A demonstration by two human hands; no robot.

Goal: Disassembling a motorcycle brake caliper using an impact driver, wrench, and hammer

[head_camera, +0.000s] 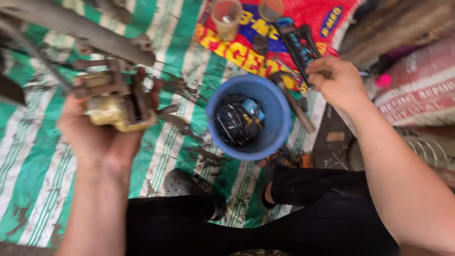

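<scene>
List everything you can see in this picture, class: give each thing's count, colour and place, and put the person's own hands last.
metal part: one, gold and rusty brown, held in the left hand
bucket: one, blue, centre, holding dark parts
plastic cups: two, clear, top centre on the sack
printed sack: one, red, yellow and blue, top centre
tools: several, dark with blue, on the sack by the right hand
striped sheet: one, green and white, on the ground
shoe: one, black, bottom centre
hands: left hand gripping the part; right hand closed on a tool
</scene>
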